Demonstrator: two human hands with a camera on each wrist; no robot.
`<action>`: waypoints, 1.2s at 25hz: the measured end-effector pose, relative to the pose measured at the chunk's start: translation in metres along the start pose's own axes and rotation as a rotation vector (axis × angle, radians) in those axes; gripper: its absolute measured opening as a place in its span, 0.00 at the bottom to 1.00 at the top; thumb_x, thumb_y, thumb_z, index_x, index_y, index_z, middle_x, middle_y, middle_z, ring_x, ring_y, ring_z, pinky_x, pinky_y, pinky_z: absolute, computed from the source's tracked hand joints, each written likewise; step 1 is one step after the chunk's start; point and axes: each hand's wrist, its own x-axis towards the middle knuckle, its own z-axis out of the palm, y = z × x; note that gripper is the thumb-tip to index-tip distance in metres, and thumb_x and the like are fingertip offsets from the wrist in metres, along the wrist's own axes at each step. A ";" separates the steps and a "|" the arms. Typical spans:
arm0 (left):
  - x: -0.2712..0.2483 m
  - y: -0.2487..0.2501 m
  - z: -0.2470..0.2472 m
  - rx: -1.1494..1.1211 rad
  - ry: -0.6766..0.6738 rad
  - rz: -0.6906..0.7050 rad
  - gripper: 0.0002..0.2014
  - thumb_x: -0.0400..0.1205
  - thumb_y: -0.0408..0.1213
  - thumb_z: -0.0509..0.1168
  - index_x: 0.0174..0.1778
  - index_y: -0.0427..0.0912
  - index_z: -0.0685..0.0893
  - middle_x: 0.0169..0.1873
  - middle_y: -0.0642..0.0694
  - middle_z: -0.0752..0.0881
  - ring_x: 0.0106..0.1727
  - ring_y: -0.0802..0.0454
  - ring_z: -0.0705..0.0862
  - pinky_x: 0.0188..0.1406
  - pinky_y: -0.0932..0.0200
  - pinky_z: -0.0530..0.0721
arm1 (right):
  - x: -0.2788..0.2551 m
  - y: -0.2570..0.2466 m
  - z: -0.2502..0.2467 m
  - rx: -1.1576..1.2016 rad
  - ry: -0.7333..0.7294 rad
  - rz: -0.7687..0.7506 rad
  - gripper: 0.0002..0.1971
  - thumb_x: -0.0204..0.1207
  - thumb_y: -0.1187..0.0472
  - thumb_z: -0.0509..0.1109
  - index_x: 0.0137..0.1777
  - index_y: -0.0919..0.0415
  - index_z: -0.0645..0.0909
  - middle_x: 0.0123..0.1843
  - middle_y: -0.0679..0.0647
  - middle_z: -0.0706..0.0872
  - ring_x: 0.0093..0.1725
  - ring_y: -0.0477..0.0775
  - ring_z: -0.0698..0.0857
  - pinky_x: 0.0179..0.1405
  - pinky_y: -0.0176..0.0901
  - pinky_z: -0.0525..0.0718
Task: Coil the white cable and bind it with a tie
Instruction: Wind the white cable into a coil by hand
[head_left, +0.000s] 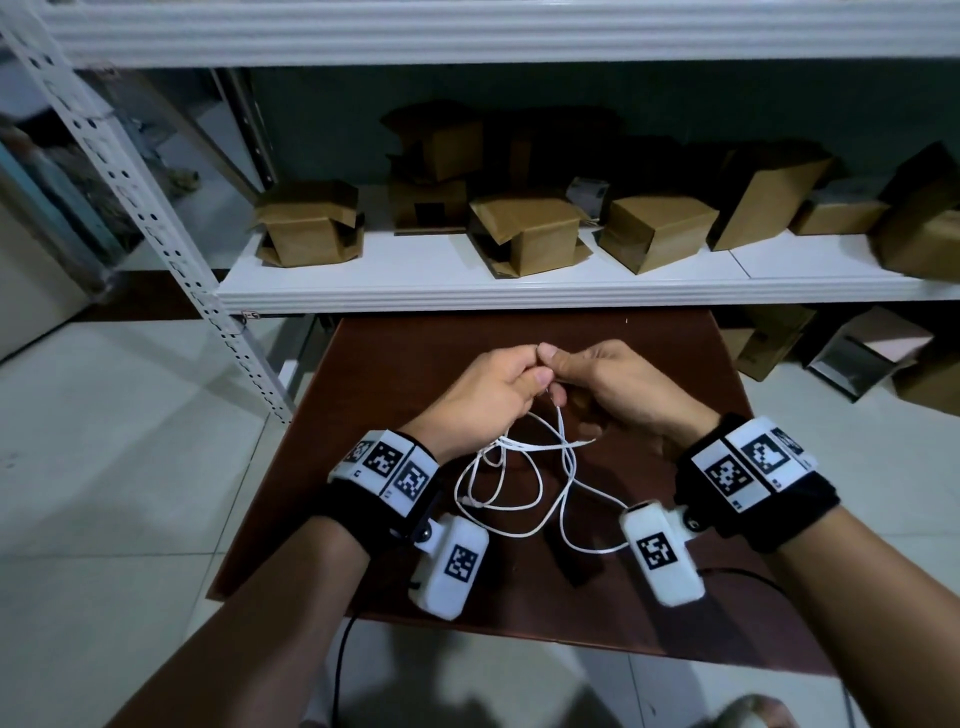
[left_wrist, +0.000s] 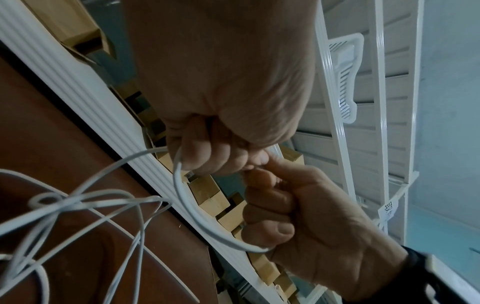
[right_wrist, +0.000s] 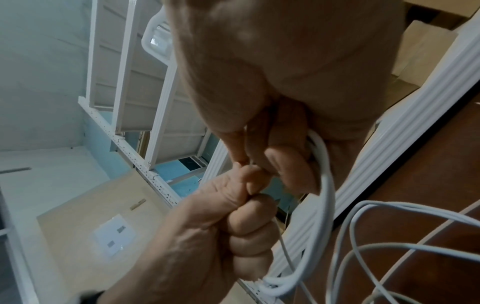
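Note:
Above the dark brown table (head_left: 363, 415) my two hands meet, fingertip to fingertip. My left hand (head_left: 519, 379) has its fingers curled round strands of the thin white cable (head_left: 561, 426). My right hand (head_left: 571, 369) grips a bundle of the same strands. Below them the cable hangs in several loose, crossing loops down to the tabletop. The left wrist view has the cable (left_wrist: 182, 195) arcing from my left hand (left_wrist: 221, 123) to my right hand (left_wrist: 298, 216). In the right wrist view several strands (right_wrist: 327, 185) run between the fists. Something thin is pinched between the thumbs; I cannot tell whether it is a tie.
A white shelf (head_left: 519, 296) with several brown cardboard boxes (head_left: 524, 228) stands just beyond the table's far edge. A perforated white upright (head_left: 156, 218) slants at the left. More boxes (head_left: 857, 353) sit on the tiled floor at the right. A black cord (head_left: 340, 660) hangs below the near edge.

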 end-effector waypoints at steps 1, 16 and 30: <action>0.000 -0.001 0.000 -0.020 -0.023 0.005 0.12 0.86 0.46 0.60 0.43 0.56 0.90 0.27 0.45 0.74 0.26 0.50 0.67 0.27 0.55 0.63 | 0.000 0.000 0.001 0.015 0.003 0.000 0.26 0.89 0.51 0.67 0.29 0.62 0.79 0.20 0.52 0.67 0.20 0.50 0.65 0.21 0.37 0.69; 0.000 -0.006 -0.019 0.238 0.086 -0.144 0.21 0.89 0.58 0.63 0.42 0.46 0.88 0.38 0.40 0.88 0.38 0.50 0.82 0.40 0.55 0.78 | 0.003 -0.005 0.003 0.120 0.157 -0.046 0.25 0.89 0.55 0.68 0.27 0.60 0.74 0.22 0.52 0.63 0.21 0.48 0.62 0.21 0.38 0.66; -0.011 0.008 -0.034 0.421 0.014 -0.495 0.31 0.85 0.64 0.66 0.25 0.42 0.88 0.19 0.48 0.83 0.18 0.57 0.76 0.33 0.60 0.78 | -0.003 -0.009 0.003 0.038 0.072 -0.032 0.25 0.89 0.54 0.68 0.27 0.61 0.75 0.21 0.50 0.65 0.20 0.47 0.63 0.20 0.36 0.68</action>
